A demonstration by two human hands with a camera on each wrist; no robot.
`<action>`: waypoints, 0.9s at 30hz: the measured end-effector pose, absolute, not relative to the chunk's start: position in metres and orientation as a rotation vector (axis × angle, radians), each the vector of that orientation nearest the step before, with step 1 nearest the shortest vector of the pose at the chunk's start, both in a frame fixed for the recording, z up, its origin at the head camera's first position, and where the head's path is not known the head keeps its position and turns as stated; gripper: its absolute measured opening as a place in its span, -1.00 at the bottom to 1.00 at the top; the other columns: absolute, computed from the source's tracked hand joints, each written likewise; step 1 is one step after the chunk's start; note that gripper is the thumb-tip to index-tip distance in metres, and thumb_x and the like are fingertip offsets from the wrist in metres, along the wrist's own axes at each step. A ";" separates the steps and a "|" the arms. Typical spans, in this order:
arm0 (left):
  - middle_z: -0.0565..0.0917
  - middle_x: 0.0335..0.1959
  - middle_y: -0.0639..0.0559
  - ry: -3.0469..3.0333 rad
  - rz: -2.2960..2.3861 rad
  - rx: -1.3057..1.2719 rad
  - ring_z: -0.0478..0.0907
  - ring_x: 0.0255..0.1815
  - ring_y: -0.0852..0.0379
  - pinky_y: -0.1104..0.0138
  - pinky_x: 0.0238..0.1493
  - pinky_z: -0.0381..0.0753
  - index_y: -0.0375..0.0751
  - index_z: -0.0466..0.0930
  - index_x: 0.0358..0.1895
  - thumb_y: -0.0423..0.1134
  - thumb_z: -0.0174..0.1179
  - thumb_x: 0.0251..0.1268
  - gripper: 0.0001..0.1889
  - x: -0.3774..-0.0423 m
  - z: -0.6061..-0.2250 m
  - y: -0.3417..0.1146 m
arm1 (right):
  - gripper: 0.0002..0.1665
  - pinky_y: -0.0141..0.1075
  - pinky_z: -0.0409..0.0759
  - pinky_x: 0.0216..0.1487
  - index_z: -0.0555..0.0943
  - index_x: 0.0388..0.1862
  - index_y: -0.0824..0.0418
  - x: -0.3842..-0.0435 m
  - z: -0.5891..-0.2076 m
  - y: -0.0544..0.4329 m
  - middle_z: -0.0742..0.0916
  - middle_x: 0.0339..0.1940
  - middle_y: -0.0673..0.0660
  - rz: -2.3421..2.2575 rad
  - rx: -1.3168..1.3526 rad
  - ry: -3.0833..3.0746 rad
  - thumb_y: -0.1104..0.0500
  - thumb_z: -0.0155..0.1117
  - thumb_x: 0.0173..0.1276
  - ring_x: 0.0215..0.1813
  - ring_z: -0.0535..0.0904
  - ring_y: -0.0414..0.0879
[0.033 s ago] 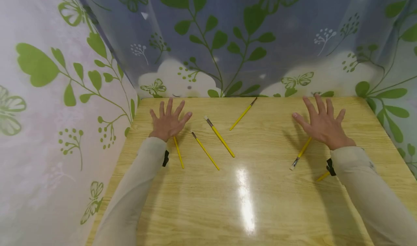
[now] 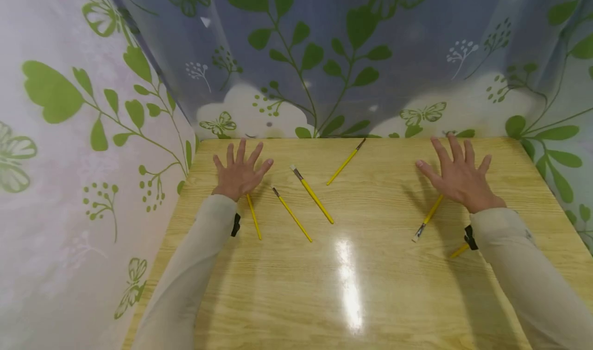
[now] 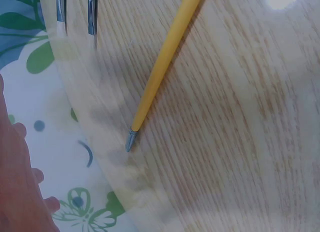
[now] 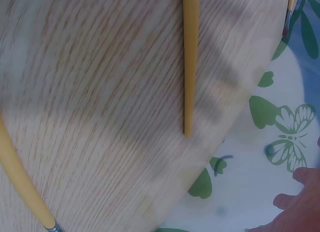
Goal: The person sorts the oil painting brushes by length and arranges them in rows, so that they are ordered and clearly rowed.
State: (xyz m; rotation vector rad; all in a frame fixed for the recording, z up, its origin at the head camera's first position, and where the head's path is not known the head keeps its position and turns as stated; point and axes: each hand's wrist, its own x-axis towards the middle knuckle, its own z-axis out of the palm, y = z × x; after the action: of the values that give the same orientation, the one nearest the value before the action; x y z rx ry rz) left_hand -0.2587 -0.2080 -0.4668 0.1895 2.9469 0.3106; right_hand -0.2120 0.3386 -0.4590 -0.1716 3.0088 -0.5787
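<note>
Several yellow-handled paintbrushes lie spread on a wooden table (image 2: pixel 278 298). With fingers spread, my left hand (image 2: pixel 238 174) hovers at the far left, over one paintbrush (image 2: pixel 254 217) whose bristle end it hides in the head view; the left wrist view shows that thin tip (image 3: pixel 131 141). My right hand (image 2: pixel 458 177), also spread and holding nothing, is above another paintbrush (image 2: pixel 432 213), covering its handle end. A further paintbrush (image 2: pixel 458 251) sits mostly hidden beneath the right wrist; the right wrist view shows its handle (image 4: pixel 22 179).
Between the hands lie a thin paintbrush (image 2: pixel 293 215), a thicker flat one (image 2: pixel 317 200) and a dark-tipped one (image 2: pixel 343 167) reaching the far edge. A leaf-patterned curtain (image 2: pixel 412 46) borders the table's back, and similar cloth (image 2: pixel 60 175) hangs on the left.
</note>
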 end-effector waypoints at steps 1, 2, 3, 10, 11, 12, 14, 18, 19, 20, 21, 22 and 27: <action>-0.38 0.86 -0.12 2.948 0.309 0.190 -0.47 0.83 -0.41 -0.60 0.56 -0.49 0.36 -0.23 0.83 0.58 -0.43 0.60 -0.13 -0.259 -0.467 -0.208 | 0.11 0.80 -0.62 0.30 -0.22 0.88 0.03 -0.212 -0.459 0.339 -0.29 0.83 0.41 -0.578 -0.170 3.009 -0.51 -0.16 0.67 0.73 -0.50 0.64; -0.37 0.86 -0.13 2.950 0.306 0.191 -0.47 0.83 -0.41 -0.60 0.56 -0.48 0.36 -0.23 0.83 0.58 -0.43 0.60 -0.13 -0.259 -0.466 -0.207 | 0.11 0.80 -0.62 0.30 -0.22 0.88 0.03 -0.212 -0.459 0.339 -0.28 0.83 0.41 -0.576 -0.168 3.009 -0.51 -0.16 0.67 0.73 -0.50 0.64; -0.36 0.86 -0.14 2.950 0.303 0.193 -0.47 0.83 -0.41 -0.60 0.56 -0.48 0.36 -0.23 0.83 0.58 -0.42 0.61 -0.13 -0.259 -0.466 -0.207 | 0.11 0.80 -0.61 0.30 -0.22 0.88 0.03 -0.212 -0.459 0.339 -0.28 0.83 0.42 -0.572 -0.166 3.011 -0.51 -0.17 0.67 0.73 -0.49 0.64; -0.28 0.86 -0.18 2.959 0.313 0.191 -0.41 0.83 -0.42 -0.60 0.58 -0.43 0.35 -0.17 0.83 0.55 -0.39 0.62 -0.15 -0.260 -0.465 -0.205 | 0.10 0.80 -0.61 0.32 -0.19 0.88 0.03 -0.212 -0.459 0.343 -0.26 0.82 0.44 -0.548 -0.153 3.029 -0.52 -0.19 0.68 0.74 -0.46 0.65; -0.29 0.86 -0.17 2.957 0.314 0.186 -0.41 0.83 -0.42 -0.59 0.58 -0.44 0.35 -0.16 0.83 0.55 -0.40 0.63 -0.15 -0.261 -0.465 -0.206 | 0.10 0.79 -0.61 0.32 -0.19 0.88 0.04 -0.212 -0.459 0.344 -0.26 0.82 0.44 -0.548 -0.153 3.031 -0.52 -0.19 0.68 0.74 -0.46 0.64; -0.31 0.86 -0.16 2.953 0.313 0.181 -0.42 0.84 -0.41 -0.58 0.59 -0.44 0.36 -0.17 0.83 0.55 -0.41 0.62 -0.15 -0.261 -0.465 -0.206 | 0.09 0.79 -0.61 0.32 -0.18 0.88 0.04 -0.212 -0.459 0.344 -0.26 0.82 0.44 -0.552 -0.152 3.032 -0.52 -0.19 0.68 0.74 -0.46 0.63; -0.32 0.86 -0.15 2.949 0.312 0.182 -0.42 0.84 -0.41 -0.58 0.59 -0.44 0.36 -0.17 0.83 0.55 -0.42 0.63 -0.16 -0.262 -0.465 -0.205 | 0.08 0.79 -0.61 0.33 -0.15 0.87 0.04 -0.211 -0.459 0.344 -0.24 0.83 0.44 -0.561 -0.145 3.039 -0.51 -0.20 0.68 0.75 -0.45 0.63; -0.32 0.86 -0.14 2.954 0.300 0.187 -0.39 0.84 -0.40 -0.57 0.61 -0.41 0.37 -0.18 0.82 0.56 -0.46 0.63 -0.16 -0.264 -0.466 -0.205 | 0.04 0.78 -0.56 0.37 -0.10 0.87 0.04 -0.208 -0.456 0.345 -0.18 0.83 0.45 -0.589 -0.138 3.052 -0.49 -0.22 0.70 0.75 -0.43 0.63; -0.30 0.86 -0.14 2.958 0.309 0.191 -0.38 0.84 -0.41 -0.57 0.60 -0.39 0.35 -0.16 0.83 0.54 -0.45 0.64 -0.17 -0.263 -0.466 -0.205 | 0.02 0.77 -0.54 0.39 -0.10 0.87 0.03 -0.207 -0.455 0.345 -0.17 0.83 0.45 -0.592 -0.135 3.054 -0.48 -0.23 0.71 0.75 -0.42 0.63; -0.30 0.86 -0.14 2.957 0.314 0.192 -0.37 0.84 -0.41 -0.57 0.61 -0.38 0.34 -0.17 0.83 0.54 -0.45 0.64 -0.17 -0.264 -0.466 -0.205 | 0.00 0.77 -0.51 0.41 -0.09 0.87 0.03 -0.206 -0.454 0.346 -0.14 0.83 0.46 -0.594 -0.133 3.059 -0.47 -0.25 0.72 0.75 -0.40 0.63; -0.30 0.86 -0.14 2.954 0.323 0.192 -0.37 0.84 -0.40 -0.57 0.61 -0.37 0.33 -0.16 0.83 0.53 -0.44 0.65 -0.17 -0.264 -0.466 -0.205 | -0.01 0.77 -0.49 0.42 -0.09 0.87 0.02 -0.205 -0.453 0.347 -0.12 0.82 0.46 -0.599 -0.134 3.062 -0.45 -0.25 0.73 0.75 -0.38 0.64; -0.30 0.86 -0.13 2.950 0.329 0.192 -0.37 0.84 -0.40 -0.56 0.62 -0.37 0.32 -0.16 0.83 0.53 -0.44 0.65 -0.17 -0.263 -0.466 -0.204 | -0.03 0.76 -0.45 0.44 -0.08 0.87 0.02 -0.204 -0.453 0.348 -0.09 0.82 0.47 -0.598 -0.134 3.066 -0.44 -0.27 0.74 0.75 -0.35 0.64; -0.26 0.86 -0.14 2.930 0.342 0.186 -0.34 0.84 -0.39 -0.54 0.63 -0.34 0.30 -0.15 0.83 0.50 -0.42 0.68 -0.18 -0.263 -0.465 -0.201 | -0.09 0.72 -0.18 0.46 0.04 0.84 0.12 -0.201 -0.454 0.358 0.12 0.74 0.55 -0.597 -0.152 3.105 -0.37 -0.25 0.78 0.69 -0.10 0.68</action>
State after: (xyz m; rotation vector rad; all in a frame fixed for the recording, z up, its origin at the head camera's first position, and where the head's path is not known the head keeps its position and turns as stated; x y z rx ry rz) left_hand -0.2635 -0.2009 -0.4646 0.1864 2.9298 0.3419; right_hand -0.2007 0.3578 -0.4543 -0.1521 3.1048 -0.5967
